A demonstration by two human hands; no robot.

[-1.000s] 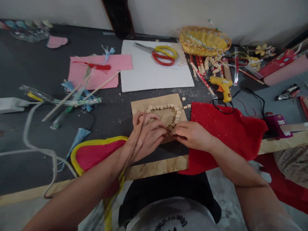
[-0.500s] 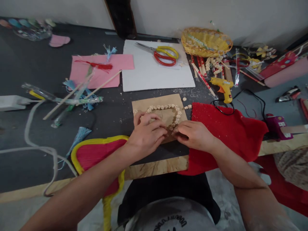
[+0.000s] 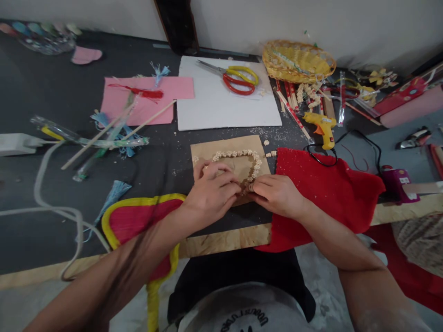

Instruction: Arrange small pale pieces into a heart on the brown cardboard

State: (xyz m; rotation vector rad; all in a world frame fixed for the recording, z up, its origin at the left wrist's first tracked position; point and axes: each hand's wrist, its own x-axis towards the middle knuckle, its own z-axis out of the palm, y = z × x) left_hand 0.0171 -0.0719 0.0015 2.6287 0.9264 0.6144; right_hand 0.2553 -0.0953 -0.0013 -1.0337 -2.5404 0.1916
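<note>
Pinching the near right end of an arched strand of pale flower-shaped pieces (image 3: 256,161) with the right fingers (image 3: 261,186); curling the left fingers (image 3: 225,186) over its left part, cannot tell whether gripping. Having the strand laid on a brown sheet (image 3: 241,169) upon the dark surface (image 3: 162,159). Reaching over a red cloth (image 3: 321,184) with the right forearm (image 3: 341,240), over a yellow-edged pink piece (image 3: 138,219) with the left forearm (image 3: 138,258). Beyond, facing scissors (image 3: 238,81) on a white board (image 3: 207,108) and, rightward, a yellow glue gun (image 3: 323,125)

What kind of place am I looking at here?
Probably a craft workspace: scissors rest on a white board, a yellow glue gun lies near red cloth, and small pale flower-shaped pieces form a curve on a brown sheet.
</note>
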